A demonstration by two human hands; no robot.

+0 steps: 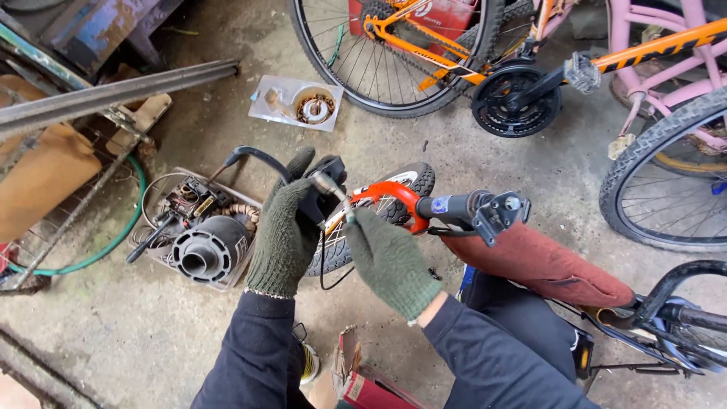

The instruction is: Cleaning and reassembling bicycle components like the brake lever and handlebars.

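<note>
Head view looks down on a concrete floor (227, 318) in a workshop. Along the top stands an orange bicycle (424, 45), its rear wheel and black chainring (515, 98) facing the camera, with a pink frame (651, 68) just behind it and another tyre (666, 174) at the right edge. Nearer the person a small bike lies across the lap area: a rust-red padded saddle (545, 261), a black stem (477, 210), an orange fork (394, 197) and a small front wheel (409, 178) with a knobby tyre. On the left a flat tray (227, 284) holds a black ribbed cylinder (210, 248) and tangled electrical parts; a green hose (113, 235) curves beside it, and steel bars (113, 91) slant above. A clear plastic pack (295, 102) lies further off. Both hands wear dark green knit gloves. The left hand (291, 227) is wrapped around the black handlebar grip (329, 170), fingers closed on it, the brake lever (254, 157) jutting left. The right hand (386, 257) pinches a thin metal tool (337, 193) between thumb and fingers, its tip meeting the grip's end, just in front of the fork.
</note>
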